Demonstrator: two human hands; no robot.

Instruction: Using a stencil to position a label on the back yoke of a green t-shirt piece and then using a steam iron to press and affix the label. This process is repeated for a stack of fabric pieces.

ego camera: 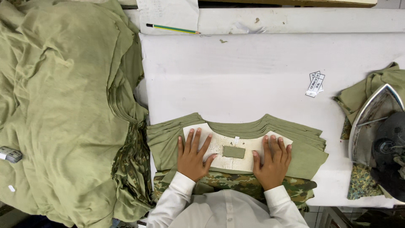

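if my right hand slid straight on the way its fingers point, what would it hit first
The right hand points away from the body. It would cross the olive shirt stack's neckline edge, then bare white table; nothing else seems in line.

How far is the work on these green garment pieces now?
Done: a neat stack of olive pieces lies on the white table. In hand: left hand and right hand press a white template flat. Left: the big olive heap.

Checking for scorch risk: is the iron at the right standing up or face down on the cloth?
Tipped up. The iron shows its shiny soleplate to the camera, resting on olive cloth.
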